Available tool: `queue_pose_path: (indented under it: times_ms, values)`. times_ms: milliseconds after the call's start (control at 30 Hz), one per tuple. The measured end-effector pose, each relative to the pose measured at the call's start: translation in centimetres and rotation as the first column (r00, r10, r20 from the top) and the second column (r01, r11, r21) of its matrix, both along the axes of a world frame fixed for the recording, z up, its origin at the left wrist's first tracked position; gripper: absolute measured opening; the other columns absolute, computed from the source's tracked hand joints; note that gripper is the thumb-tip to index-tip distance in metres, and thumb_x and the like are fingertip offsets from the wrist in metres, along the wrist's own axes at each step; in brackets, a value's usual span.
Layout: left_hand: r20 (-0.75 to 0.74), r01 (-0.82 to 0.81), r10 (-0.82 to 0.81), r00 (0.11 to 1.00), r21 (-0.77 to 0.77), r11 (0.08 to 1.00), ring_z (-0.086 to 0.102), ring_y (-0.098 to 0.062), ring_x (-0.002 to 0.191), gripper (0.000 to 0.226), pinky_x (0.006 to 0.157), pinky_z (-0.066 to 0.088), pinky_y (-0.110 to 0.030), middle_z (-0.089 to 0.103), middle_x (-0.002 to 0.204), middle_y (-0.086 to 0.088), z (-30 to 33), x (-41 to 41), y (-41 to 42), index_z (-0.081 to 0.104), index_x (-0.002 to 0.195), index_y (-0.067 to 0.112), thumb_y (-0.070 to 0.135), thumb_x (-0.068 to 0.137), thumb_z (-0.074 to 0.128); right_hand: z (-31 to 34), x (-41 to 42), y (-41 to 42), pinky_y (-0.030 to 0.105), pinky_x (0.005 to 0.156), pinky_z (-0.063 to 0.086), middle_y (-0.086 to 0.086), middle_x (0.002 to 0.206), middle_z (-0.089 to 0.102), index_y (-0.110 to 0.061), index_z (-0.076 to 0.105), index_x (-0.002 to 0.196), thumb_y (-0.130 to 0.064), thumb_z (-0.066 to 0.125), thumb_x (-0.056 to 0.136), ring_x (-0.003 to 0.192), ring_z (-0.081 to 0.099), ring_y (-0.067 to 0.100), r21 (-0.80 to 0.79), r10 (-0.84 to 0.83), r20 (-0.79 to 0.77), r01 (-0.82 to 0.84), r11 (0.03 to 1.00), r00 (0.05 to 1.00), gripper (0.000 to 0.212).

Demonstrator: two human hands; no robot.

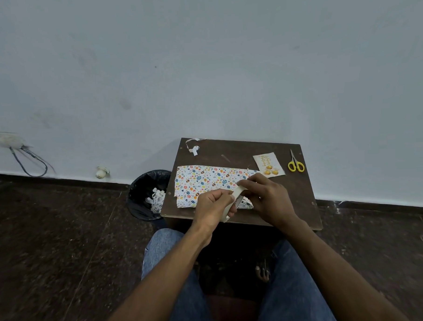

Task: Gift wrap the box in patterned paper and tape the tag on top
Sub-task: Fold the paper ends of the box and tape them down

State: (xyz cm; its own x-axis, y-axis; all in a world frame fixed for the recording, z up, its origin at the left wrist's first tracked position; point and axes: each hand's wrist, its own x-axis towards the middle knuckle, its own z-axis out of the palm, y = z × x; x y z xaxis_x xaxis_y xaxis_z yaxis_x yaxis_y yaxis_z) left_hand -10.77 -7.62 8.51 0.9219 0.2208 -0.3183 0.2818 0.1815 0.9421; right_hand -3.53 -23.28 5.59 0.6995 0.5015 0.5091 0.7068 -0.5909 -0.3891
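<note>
A sheet of white patterned paper [201, 181] with coloured dots lies on the small dark wooden table [241, 149]. My left hand [213, 205] grips a roll of pale tape [233, 202] above the table's near edge. My right hand [265, 194] pinches the tape's free end at the top of the roll. A cream gift tag [268, 164] with yellow decorations lies flat at the back right. Both hands hide part of the paper, and I cannot see the box.
Yellow-handled scissors [295, 164] lie at the table's far right. A strip of paper scrap [194, 146] sits at the back left corner. A black-lined bin [147, 194] with paper scraps stands on the floor left of the table, against the wall.
</note>
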Motion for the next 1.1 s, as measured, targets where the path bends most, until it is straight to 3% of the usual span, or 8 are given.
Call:
queue_pose_path:
  times_ms: [233, 533, 700, 867, 1100]
  values:
    - [0.026, 0.001, -0.001, 1.0, -0.001, 1.0, 0.056, -0.016, 0.055, 0.024, 0.058, 0.049, -0.027, 0.063, 0.063, -0.014, -0.5, 0.1, 0.3, 0.073, 0.08, 0.005, -0.006, 0.088, 0.053, 0.1, -0.1, 0.2, 0.034, 0.045, 0.05, 0.002, 0.094, 0.068, -0.016, 0.075, 0.105, -0.017, 0.065, 0.081, 0.064, 0.065, 0.023, -0.011, 0.006, 0.012, -0.006, 1.0, 1.0, 0.026]
    - [0.072, -0.066, 0.066, 0.995, -0.004, 0.998, 0.047, -0.012, 0.051, 0.028, 0.053, 0.04, -0.023, 0.055, 0.054, -0.005, -0.9, 0.4, 0.2, 0.07, 0.071, 0.01, -0.008, 0.086, 0.055, 0.6, 0.0, 0.4, 0.03, 0.046, 0.043, 0.002, 0.091, 0.068, -0.015, 0.075, 0.103, -0.022, 0.063, 0.083, 0.06, 0.064, 0.024, -0.017, 0.023, 0.045, -0.022, 1.0, 0.999, 0.024]
    - [0.096, -0.071, 0.072, 0.993, -0.012, 0.997, 0.043, -0.009, 0.047, 0.03, 0.05, 0.037, -0.02, 0.051, 0.049, -0.002, -0.9, 0.4, 0.0, 0.068, 0.068, 0.01, -0.009, 0.086, 0.054, 0.8, 0.0, 0.4, 0.034, 0.043, 0.049, 0.003, 0.091, 0.068, -0.015, 0.075, 0.103, -0.032, 0.049, 0.089, 0.058, 0.063, 0.026, -0.005, 0.035, 0.056, -0.035, 0.999, 0.998, 0.034]
    - [0.092, -0.098, 0.097, 0.991, 0.003, 0.995, 0.04, -0.007, 0.044, 0.029, 0.049, 0.035, -0.02, 0.049, 0.046, 0.0, -1.1, 0.2, -0.1, 0.066, 0.066, 0.01, -0.007, 0.087, 0.056, 0.8, -0.4, 0.6, 0.03, 0.045, 0.044, 0.002, 0.09, 0.068, -0.015, 0.075, 0.102, -0.02, 0.065, 0.082, 0.059, 0.063, 0.024, -0.04, 0.029, 0.058, -0.027, 0.999, 0.998, 0.022]
    - [0.053, -0.032, 0.032, 0.998, -0.004, 0.999, 0.048, -0.013, 0.052, 0.017, 0.055, 0.04, -0.024, 0.056, 0.055, -0.006, -0.9, -0.2, 0.5, 0.07, 0.072, 0.012, 0.004, 0.083, 0.06, 0.6, -0.2, 0.4, 0.022, 0.054, 0.037, -0.002, 0.092, 0.068, -0.017, 0.077, 0.101, -0.014, 0.067, 0.078, 0.064, 0.065, 0.016, -0.021, 0.03, -0.032, -0.03, 0.999, 0.999, 0.026]
